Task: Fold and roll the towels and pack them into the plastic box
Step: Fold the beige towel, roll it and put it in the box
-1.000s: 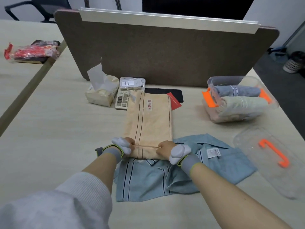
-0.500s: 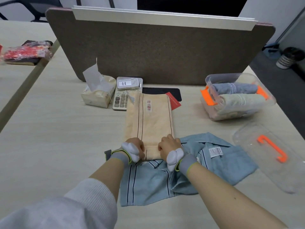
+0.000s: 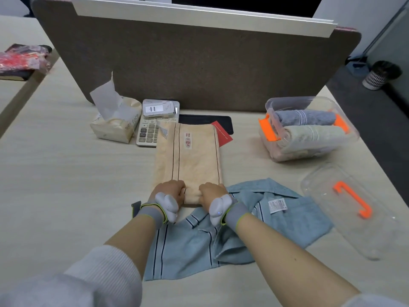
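Note:
A peach towel [image 3: 188, 156], folded into a long strip with dark stripes, lies in the middle of the desk. Its near end is turned up into a small roll. My left hand [image 3: 170, 190] and my right hand [image 3: 211, 191] grip that roll side by side, fingers curled over it. A blue striped towel [image 3: 221, 235] lies loose and rumpled under my wrists. At the right stands the clear plastic box [image 3: 285, 103] with orange latches, holding rolled towels [image 3: 309, 127]. Its clear lid [image 3: 363, 229] with an orange handle lies nearer, at the right edge.
A tissue box [image 3: 115, 125], a calculator [image 3: 150, 131] with a small device on it, a black pad [image 3: 205, 120] and a red card [image 3: 222, 134] sit behind the peach towel. A brown divider panel [image 3: 199, 63] closes the back. A red packet [image 3: 20, 60] lies far left.
Both hands have rolled the peach towel's near end forward, away from me. The roll has grown thicker and the flat part is shorter.

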Demonstrator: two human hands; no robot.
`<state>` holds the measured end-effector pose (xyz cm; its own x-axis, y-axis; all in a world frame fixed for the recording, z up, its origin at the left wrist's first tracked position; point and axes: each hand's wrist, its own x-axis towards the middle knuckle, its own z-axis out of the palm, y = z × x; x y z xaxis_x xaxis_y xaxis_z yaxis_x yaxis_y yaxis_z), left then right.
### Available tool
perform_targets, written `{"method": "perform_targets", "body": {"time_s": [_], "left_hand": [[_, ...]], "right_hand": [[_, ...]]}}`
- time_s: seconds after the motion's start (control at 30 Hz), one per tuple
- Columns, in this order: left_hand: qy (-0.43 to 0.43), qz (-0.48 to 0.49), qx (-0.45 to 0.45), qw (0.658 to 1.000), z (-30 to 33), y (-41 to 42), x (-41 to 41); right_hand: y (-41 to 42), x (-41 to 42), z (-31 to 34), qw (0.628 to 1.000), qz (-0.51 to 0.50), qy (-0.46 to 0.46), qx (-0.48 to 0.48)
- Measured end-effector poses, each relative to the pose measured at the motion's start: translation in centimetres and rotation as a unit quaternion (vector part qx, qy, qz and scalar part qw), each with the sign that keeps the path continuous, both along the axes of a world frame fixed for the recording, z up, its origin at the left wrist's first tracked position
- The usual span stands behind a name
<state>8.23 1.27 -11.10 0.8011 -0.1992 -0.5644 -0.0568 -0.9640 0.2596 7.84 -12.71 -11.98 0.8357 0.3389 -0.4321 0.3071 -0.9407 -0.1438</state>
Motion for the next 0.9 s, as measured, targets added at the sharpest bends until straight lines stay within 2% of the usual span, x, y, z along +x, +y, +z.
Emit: {"method": "perform_targets", "body": {"time_s": [0.07, 0.13, 0.2, 0.27, 0.37, 0.47, 0.53, 0.63, 0.7, 0.8, 0.83, 0.9], "left_hand": [[-0.071, 0.016, -0.018, 0.997, 0.0, -0.1, -0.5], [-0.142, 0.007, 0.001, 0.990, -0.1, -0.3, -0.9], [-0.156, -0.017, 0.023, 0.987, -0.4, -0.5, -0.9], [-0.107, -0.056, 0.056, 0.991, 0.0, -0.3, -1.1], [-0.015, -0.073, 0.097, 0.993, -0.4, -0.4, -0.3], [0.038, -0.034, 0.091, 0.995, -0.9, -1.0, 1.0], [0.053, -0.001, 0.086, 0.995, -1.4, -1.2, 2.0], [0.053, 0.000, 0.080, 0.995, -1.5, -1.1, 2.8], [0.004, -0.028, 0.064, 0.998, -1.2, -1.1, 2.4], [-0.114, -0.071, 0.069, 0.989, -1.5, -0.7, 1.0], [-0.135, -0.085, 0.071, 0.985, -1.4, -0.5, 0.6], [-0.129, -0.086, 0.078, 0.985, -1.2, -0.6, 0.4]], "right_hand": [[0.0, 1.0, 0.2, 0.998, -0.023, 0.052, 0.022], [0.1, 1.5, 0.6, 0.995, -0.055, 0.084, 0.029], [0.1, 2.0, 0.3, 0.989, -0.096, 0.107, 0.041], [0.1, 1.8, 0.1, 0.984, -0.123, 0.106, 0.068], [-0.5, 1.8, -0.1, 0.983, -0.138, 0.042, 0.112], [-0.8, 0.9, -0.5, 0.988, -0.030, -0.114, 0.103], [-0.9, -0.3, -1.0, 0.988, 0.032, -0.127, 0.075], [-1.0, -0.7, -2.7, 0.994, 0.019, -0.070, 0.079], [-1.1, -0.1, -2.1, 0.993, 0.037, -0.083, 0.074], [-0.9, 3.0, -0.9, 0.993, -0.027, 0.071, 0.089], [-0.7, 3.9, -0.7, 0.984, -0.048, 0.141, 0.095], [-0.7, 4.8, 0.3, 0.978, -0.066, 0.175, 0.096]]}}
